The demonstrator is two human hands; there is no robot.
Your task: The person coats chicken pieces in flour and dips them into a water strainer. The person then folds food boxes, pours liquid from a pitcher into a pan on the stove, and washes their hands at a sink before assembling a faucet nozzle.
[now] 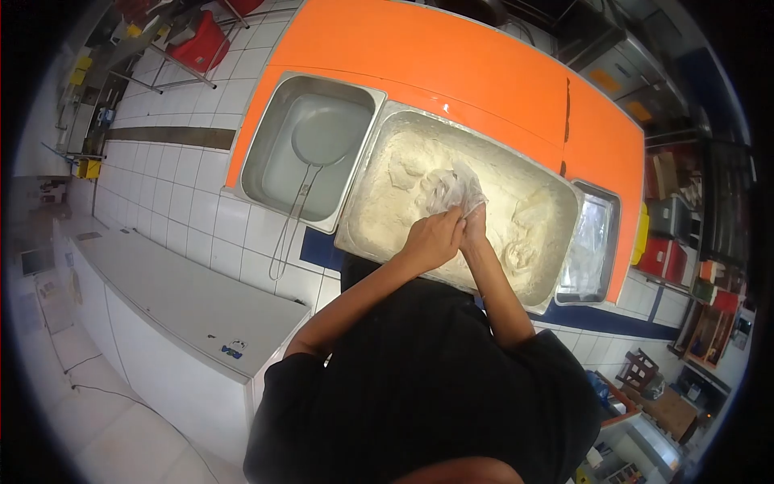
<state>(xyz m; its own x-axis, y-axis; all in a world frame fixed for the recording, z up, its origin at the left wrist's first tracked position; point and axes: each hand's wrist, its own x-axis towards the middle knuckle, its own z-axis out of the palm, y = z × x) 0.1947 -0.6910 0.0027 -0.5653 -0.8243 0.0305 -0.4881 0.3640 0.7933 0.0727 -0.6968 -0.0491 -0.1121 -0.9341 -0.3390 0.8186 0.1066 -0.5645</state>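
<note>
A large metal tray (348, 234) full of pale flour stands in front of me. My left hand (435, 239) and my right hand (474, 219) meet over its middle. A clear, crumpled plastic bag or glove (466, 187) lies at the fingers of both hands and covers part of the right one. The left fingers are bent and pressed together against the plastic at the right hand. Whitish lumps (520, 252) coated in flour lie at the tray's right side, and more lie left of the plastic.
Left of the flour, a metal pan (266, 189) of liquid holds a round strainer (318, 139). A smaller tray (610, 242) with plastic is at the right. Orange counter (500, 73) lies behind; a white chest (189, 306) stands lower left.
</note>
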